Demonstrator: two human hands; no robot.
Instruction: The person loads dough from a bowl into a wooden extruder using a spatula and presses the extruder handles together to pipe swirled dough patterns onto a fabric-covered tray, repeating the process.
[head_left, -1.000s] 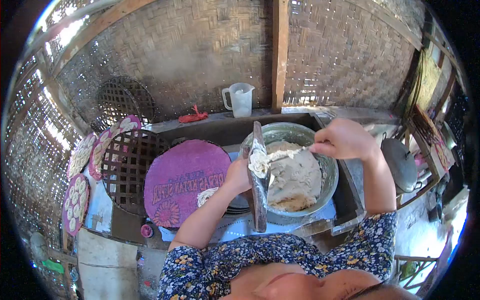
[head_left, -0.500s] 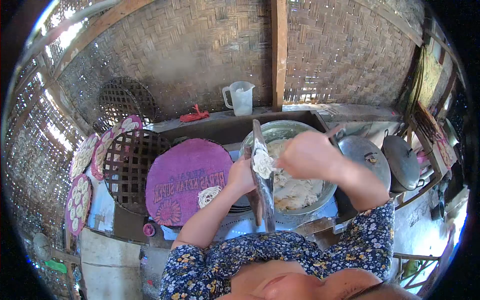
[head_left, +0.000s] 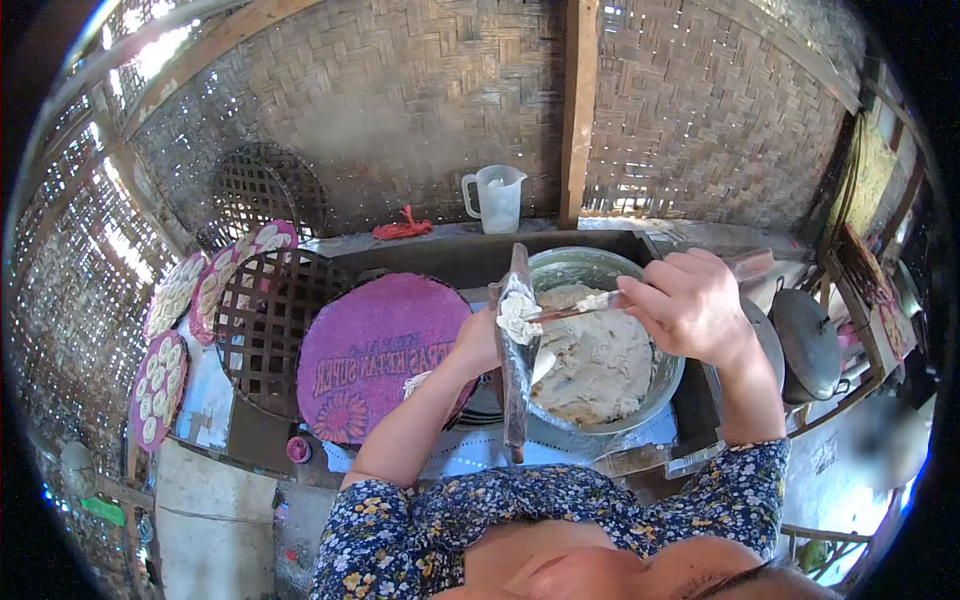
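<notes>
My left hand [head_left: 480, 342] is closed around a long, narrow wooden press [head_left: 516, 385], held upright beside the bowl. White dough [head_left: 517, 316] sits on the upper part of the press. In my right hand [head_left: 692, 305] is a thin wooden spatula [head_left: 562, 314]; its dough-smeared narrow end touches the dough on the press, and its broader end sticks out past my knuckles. Below lies a large metal bowl [head_left: 672, 392] of pale dough [head_left: 605, 350]. Left of my left hand, a purple printed cloth [head_left: 385, 325] covers a round tray, with a few white dough strands [head_left: 415, 383] partly hidden by my forearm.
An open-weave round basket [head_left: 262, 335] stands left of the cloth. Purple rounds with dough coils [head_left: 158, 390] are farther left. A plastic jug [head_left: 497, 202] and red plastic bag [head_left: 403, 226] rest on the back ledge. Lidded metal pots [head_left: 805, 345] stand on the right.
My right hand has moved right and slightly up, away from the press, so the spatula now shows reaching across the bowl. The press, in my left hand, stands more upright.
</notes>
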